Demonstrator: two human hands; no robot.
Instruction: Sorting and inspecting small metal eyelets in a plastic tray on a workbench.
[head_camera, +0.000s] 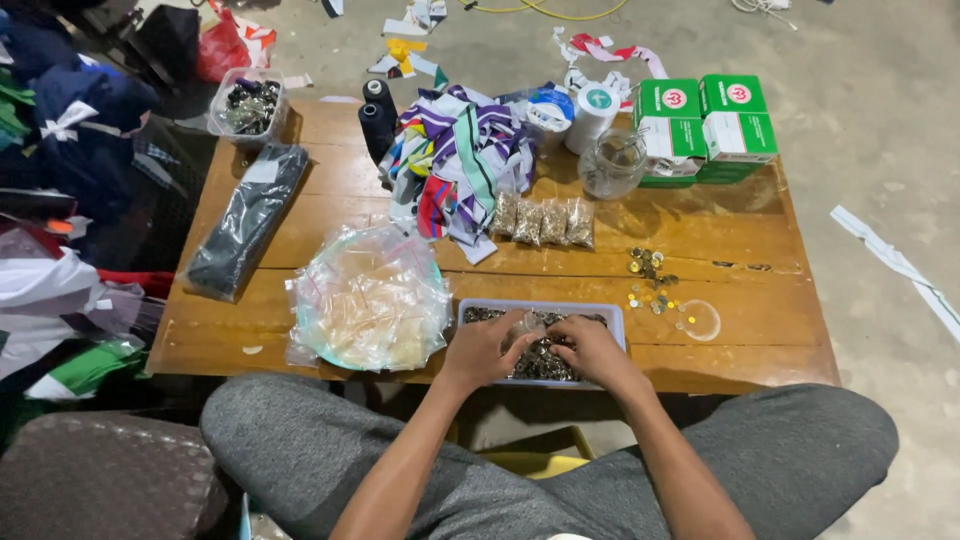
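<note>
Seen from above, at six o'clock on a low wooden table (760, 330), left hand (485, 350) and right hand (590, 348) pinch a small clear bag (524, 327) over a still-full tray of metal fasteners (600, 313), four filled bags (543, 221) at twelve o'clock.

A person is sitting cross-legged at a low wooden table (760, 330). The left hand (482, 350) and right hand (590, 348) are both resting in a shallow tray of small metal fasteners (540, 362), pinching a small clear plastic bag (522, 327) between them. Just left of the tray, a pile of empty zip bags (370, 298) is lying on a plate. Four filled little bags (543, 221) are lining up beyond the tray, near striped fabric strips (462, 155). Loose brass pieces (650, 280) are sitting to the right, with green boxes (705, 125) farther back.
</note>
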